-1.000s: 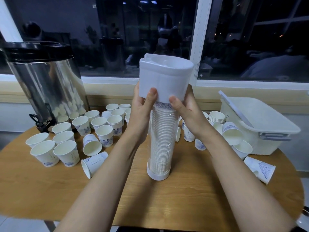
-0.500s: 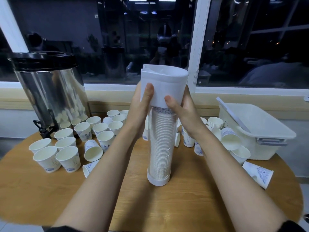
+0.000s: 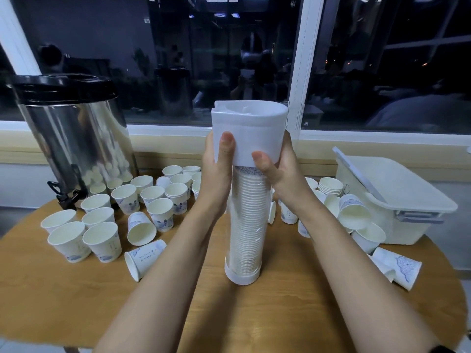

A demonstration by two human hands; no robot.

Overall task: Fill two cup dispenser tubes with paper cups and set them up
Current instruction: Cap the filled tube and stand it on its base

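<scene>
Upright, dispenser tube (image 3: 246, 225) (cups inside); cap (image 3: 248, 135) seemingly between both thumbs.

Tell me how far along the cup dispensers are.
Done: one tube stands on the table, packed with cups. In hand: left hand and right hand grip its white cap. Left: no second tube visible; loose cups remain.
</scene>
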